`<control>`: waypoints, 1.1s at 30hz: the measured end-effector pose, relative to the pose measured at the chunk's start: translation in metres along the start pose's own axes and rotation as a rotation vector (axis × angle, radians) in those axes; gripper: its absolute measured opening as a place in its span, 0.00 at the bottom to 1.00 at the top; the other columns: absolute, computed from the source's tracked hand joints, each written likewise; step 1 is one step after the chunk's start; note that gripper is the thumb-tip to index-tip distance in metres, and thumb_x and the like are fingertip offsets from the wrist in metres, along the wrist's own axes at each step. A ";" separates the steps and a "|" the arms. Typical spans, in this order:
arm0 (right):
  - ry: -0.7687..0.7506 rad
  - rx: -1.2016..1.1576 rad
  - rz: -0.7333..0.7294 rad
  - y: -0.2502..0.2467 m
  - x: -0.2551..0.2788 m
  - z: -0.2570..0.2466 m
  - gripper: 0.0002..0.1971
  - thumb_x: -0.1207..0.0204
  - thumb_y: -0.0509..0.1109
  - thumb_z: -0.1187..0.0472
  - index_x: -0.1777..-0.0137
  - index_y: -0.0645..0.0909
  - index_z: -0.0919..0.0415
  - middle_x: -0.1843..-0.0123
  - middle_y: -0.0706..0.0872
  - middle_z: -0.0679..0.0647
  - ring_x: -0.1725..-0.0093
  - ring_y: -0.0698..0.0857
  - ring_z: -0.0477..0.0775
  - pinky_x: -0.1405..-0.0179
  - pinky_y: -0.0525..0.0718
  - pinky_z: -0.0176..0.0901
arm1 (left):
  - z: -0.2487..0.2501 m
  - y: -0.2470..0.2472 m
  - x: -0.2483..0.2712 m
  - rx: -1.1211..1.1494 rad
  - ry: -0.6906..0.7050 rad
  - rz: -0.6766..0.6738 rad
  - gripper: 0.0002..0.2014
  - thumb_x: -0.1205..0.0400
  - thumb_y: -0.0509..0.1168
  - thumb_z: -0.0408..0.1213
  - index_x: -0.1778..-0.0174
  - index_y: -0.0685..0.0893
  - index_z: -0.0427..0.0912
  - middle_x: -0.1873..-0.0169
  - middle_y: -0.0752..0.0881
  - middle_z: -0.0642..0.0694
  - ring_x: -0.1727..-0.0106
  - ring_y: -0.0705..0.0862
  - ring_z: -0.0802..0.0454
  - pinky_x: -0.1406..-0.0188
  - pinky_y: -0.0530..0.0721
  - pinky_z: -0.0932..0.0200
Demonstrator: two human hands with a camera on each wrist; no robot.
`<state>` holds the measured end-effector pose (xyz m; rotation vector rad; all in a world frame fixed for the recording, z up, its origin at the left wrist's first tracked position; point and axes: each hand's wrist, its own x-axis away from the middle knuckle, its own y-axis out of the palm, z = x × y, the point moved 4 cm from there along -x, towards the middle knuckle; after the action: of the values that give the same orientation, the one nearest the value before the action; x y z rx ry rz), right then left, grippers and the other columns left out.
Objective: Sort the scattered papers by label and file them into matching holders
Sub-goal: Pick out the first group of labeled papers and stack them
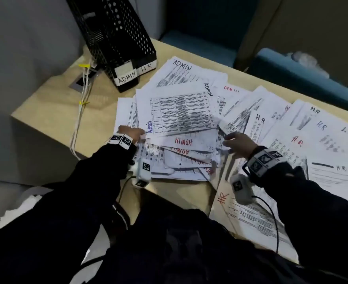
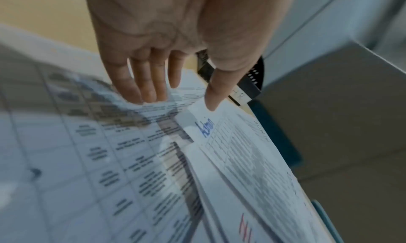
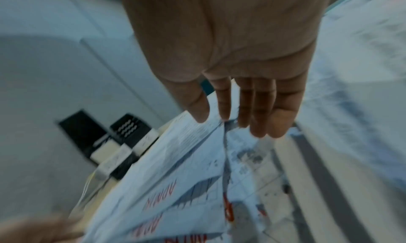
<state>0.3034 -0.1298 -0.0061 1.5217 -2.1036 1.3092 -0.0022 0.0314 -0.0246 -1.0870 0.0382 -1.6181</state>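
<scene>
I am squaring the white ADMIN-labelled paper pile at frame centre: left hand and right hand, fingers straight, press its edges. Next I must lift it toward the black mesh ADMIN holder, upper left.

The right hand is reaching with straight fingers over a fanned stack of papers bearing red lettering; two black holders are standing beyond, blurred.
</scene>
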 end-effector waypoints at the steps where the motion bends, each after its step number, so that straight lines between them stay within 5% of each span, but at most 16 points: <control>1: 0.001 0.051 0.016 0.003 -0.002 -0.004 0.21 0.24 0.70 0.63 0.33 0.74 0.66 0.65 0.78 0.55 0.67 0.80 0.55 0.71 0.78 0.43 | 0.003 0.001 0.000 0.048 -0.007 -0.019 0.25 0.23 0.71 0.41 0.35 0.80 0.29 0.36 0.83 0.32 0.53 0.78 0.48 0.55 0.79 0.57; 5: 0.081 0.151 -0.098 0.012 -0.013 -0.018 0.20 0.23 0.69 0.61 0.34 0.72 0.66 0.57 0.80 0.61 0.58 0.81 0.58 0.69 0.78 0.43 | 0.011 0.016 -0.012 0.110 -0.035 -0.100 0.22 0.20 0.68 0.39 0.35 0.79 0.27 0.45 0.84 0.39 0.54 0.85 0.44 0.78 0.77 0.71; 6: 0.105 0.125 -0.122 0.012 -0.017 -0.022 0.15 0.23 0.69 0.62 0.39 0.75 0.68 0.56 0.80 0.63 0.56 0.81 0.59 0.69 0.77 0.43 | 0.015 0.018 -0.011 0.102 -0.047 -0.111 0.21 0.19 0.68 0.38 0.35 0.79 0.27 0.47 0.84 0.38 0.52 0.86 0.43 0.77 0.79 0.72; 9: 0.200 0.017 -0.148 0.009 -0.028 -0.030 0.08 0.21 0.67 0.62 0.56 0.75 0.67 0.62 0.80 0.61 0.63 0.83 0.59 0.73 0.80 0.41 | 0.023 0.019 -0.016 0.030 -0.019 -0.075 0.20 0.19 0.66 0.42 0.38 0.82 0.29 0.40 0.85 0.34 0.38 0.84 0.38 0.49 0.83 0.59; 12: 0.292 -0.046 -0.114 0.008 -0.034 -0.031 0.13 0.21 0.68 0.61 0.64 0.71 0.64 0.70 0.74 0.58 0.72 0.76 0.56 0.68 0.77 0.45 | 0.022 0.024 -0.020 -0.056 -0.010 -0.107 0.18 0.21 0.65 0.49 0.51 0.85 0.36 0.47 0.85 0.34 0.41 0.84 0.40 0.51 0.76 0.58; 14: 0.281 -0.047 0.018 0.008 -0.040 -0.033 0.12 0.24 0.70 0.59 0.58 0.75 0.68 0.66 0.78 0.59 0.72 0.76 0.54 0.69 0.78 0.42 | 0.016 0.034 -0.020 0.025 -0.059 -0.219 0.12 0.28 0.73 0.46 0.61 0.83 0.41 0.50 0.87 0.34 0.49 0.86 0.39 0.50 0.82 0.54; 16: 0.224 -0.036 0.156 0.010 -0.044 -0.037 0.21 0.30 0.70 0.54 0.41 0.74 0.63 0.54 0.81 0.60 0.66 0.81 0.54 0.71 0.83 0.38 | 0.009 0.037 -0.009 0.085 -0.104 -0.263 0.12 0.26 0.73 0.40 0.73 0.83 0.40 0.68 0.88 0.34 0.72 0.83 0.43 0.65 0.82 0.55; 18: 0.215 -0.057 0.150 0.019 -0.042 -0.041 0.24 0.30 0.70 0.47 0.43 0.75 0.64 0.56 0.82 0.60 0.62 0.84 0.57 0.61 0.88 0.48 | 0.002 0.040 0.005 0.120 -0.153 -0.338 0.17 0.24 0.71 0.37 0.79 0.79 0.38 0.86 0.77 0.42 0.84 0.71 0.49 0.78 0.70 0.61; 20: 0.291 -0.153 0.038 0.033 -0.039 -0.038 0.25 0.27 0.67 0.42 0.54 0.76 0.68 0.62 0.82 0.61 0.63 0.84 0.60 0.59 0.84 0.52 | -0.002 0.046 0.022 0.256 -0.201 -0.431 0.19 0.24 0.70 0.31 0.79 0.72 0.38 0.90 0.67 0.46 0.89 0.65 0.51 0.85 0.64 0.65; 23: 0.359 -0.287 -0.062 0.041 -0.033 -0.039 0.26 0.26 0.66 0.40 0.53 0.76 0.67 0.58 0.81 0.61 0.67 0.81 0.58 0.64 0.79 0.43 | -0.004 0.053 0.040 0.375 -0.236 -0.502 0.20 0.22 0.66 0.23 0.82 0.76 0.37 0.92 0.72 0.47 0.93 0.70 0.54 0.90 0.72 0.67; 27: 0.316 -0.210 -0.057 0.038 -0.028 -0.045 0.23 0.25 0.67 0.43 0.61 0.80 0.66 0.63 0.82 0.59 0.69 0.78 0.55 0.60 0.79 0.46 | -0.001 0.061 0.059 0.425 -0.296 -0.536 0.05 0.24 0.70 0.23 0.65 0.81 0.29 0.79 0.85 0.41 0.84 0.83 0.53 0.76 0.88 0.61; 30: 0.293 -0.284 -0.084 0.041 -0.027 -0.049 0.16 0.26 0.73 0.52 0.65 0.77 0.64 0.69 0.82 0.61 0.76 0.76 0.54 0.76 0.76 0.38 | 0.000 0.069 0.059 0.413 -0.300 -0.562 0.08 0.27 0.75 0.28 0.66 0.82 0.31 0.72 0.84 0.40 0.77 0.83 0.51 0.66 0.87 0.59; 33: 0.253 -0.281 -0.064 0.046 -0.030 -0.053 0.12 0.30 0.76 0.60 0.68 0.77 0.64 0.72 0.79 0.59 0.73 0.78 0.55 0.70 0.78 0.40 | 0.007 0.078 0.066 0.315 -0.275 -0.688 0.12 0.27 0.77 0.37 0.68 0.82 0.34 0.74 0.82 0.39 0.73 0.79 0.50 0.73 0.81 0.62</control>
<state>0.2610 -0.0672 -0.0185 1.2283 -1.9634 1.0664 0.0649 -0.0457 -0.0214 -1.1240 -0.8248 -1.9610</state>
